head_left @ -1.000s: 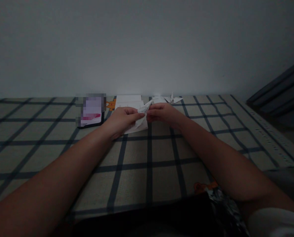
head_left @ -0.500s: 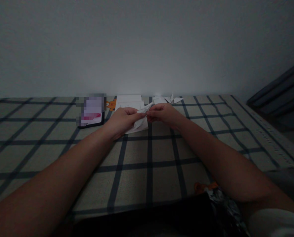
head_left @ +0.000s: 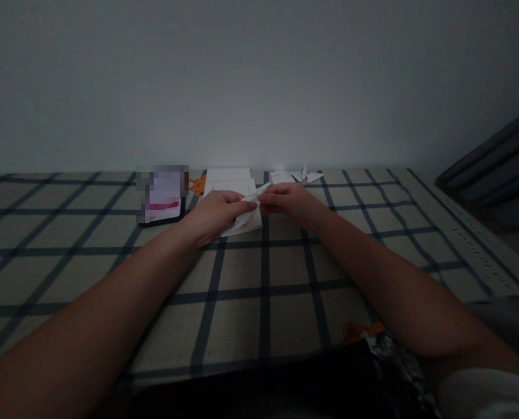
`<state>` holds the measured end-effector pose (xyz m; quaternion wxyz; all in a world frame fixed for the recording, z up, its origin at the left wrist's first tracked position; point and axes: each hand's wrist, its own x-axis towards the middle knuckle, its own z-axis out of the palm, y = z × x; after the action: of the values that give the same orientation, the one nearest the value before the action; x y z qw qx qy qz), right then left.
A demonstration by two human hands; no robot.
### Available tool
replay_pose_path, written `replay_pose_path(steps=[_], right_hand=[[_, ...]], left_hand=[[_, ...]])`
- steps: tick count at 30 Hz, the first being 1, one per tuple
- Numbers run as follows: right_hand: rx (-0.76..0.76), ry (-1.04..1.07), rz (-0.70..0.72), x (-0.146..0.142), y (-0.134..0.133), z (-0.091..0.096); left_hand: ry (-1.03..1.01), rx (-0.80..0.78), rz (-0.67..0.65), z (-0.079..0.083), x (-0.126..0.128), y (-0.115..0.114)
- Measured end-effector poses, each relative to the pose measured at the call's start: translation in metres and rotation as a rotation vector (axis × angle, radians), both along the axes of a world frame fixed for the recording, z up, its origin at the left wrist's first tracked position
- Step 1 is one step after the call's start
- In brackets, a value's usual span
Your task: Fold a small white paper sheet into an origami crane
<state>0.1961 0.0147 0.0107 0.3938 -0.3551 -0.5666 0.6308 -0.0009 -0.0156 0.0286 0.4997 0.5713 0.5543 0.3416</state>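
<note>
Folded paper [head_left: 251, 221], one: I see it between left hand [head_left: 219, 212] and right hand [head_left: 289, 201], long axis slanting away rightward; left thumb and fingers clamp its body, right fingertips pinch its right side.

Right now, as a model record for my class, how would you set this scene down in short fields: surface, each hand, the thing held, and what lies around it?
Surface: checked cloth
Left hand: pinching the creased white paper
Right hand: pinching the same paper, close to the left
Beyond the hands: white sheets; to their right, a folded piece with pointed tips
Left side: phone, screen partly pixelated
Background: plain wall
Light: dim
</note>
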Motion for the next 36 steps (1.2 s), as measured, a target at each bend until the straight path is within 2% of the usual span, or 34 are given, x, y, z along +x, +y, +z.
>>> replay_pose_path(steps=[11,17,22,27,36], right_hand=[[-0.005,0.049,0.021,0.0013,0.0002,-0.0006],[-0.003,0.02,0.002,0.0024,0.0014,0.0004],[0.002,0.061,-0.013,0.001,0.0027,-0.0023],[-0.006,0.066,0.032,0.0005,0.0009,0.0007],[0.004,0.079,0.007,-0.0019,0.0003,-0.0014]], left_hand=[[-0.019,-0.067,-0.006,0.0058,0.0003,-0.0025],[-0.015,-0.064,-0.064,0.002,-0.0015,-0.0008],[-0.013,-0.087,-0.035,0.003,-0.0013,-0.0008],[0.031,-0.067,-0.068,0.0015,-0.0031,0.0002],[-0.039,-0.074,-0.075,-0.0006,-0.0028,0.0013]])
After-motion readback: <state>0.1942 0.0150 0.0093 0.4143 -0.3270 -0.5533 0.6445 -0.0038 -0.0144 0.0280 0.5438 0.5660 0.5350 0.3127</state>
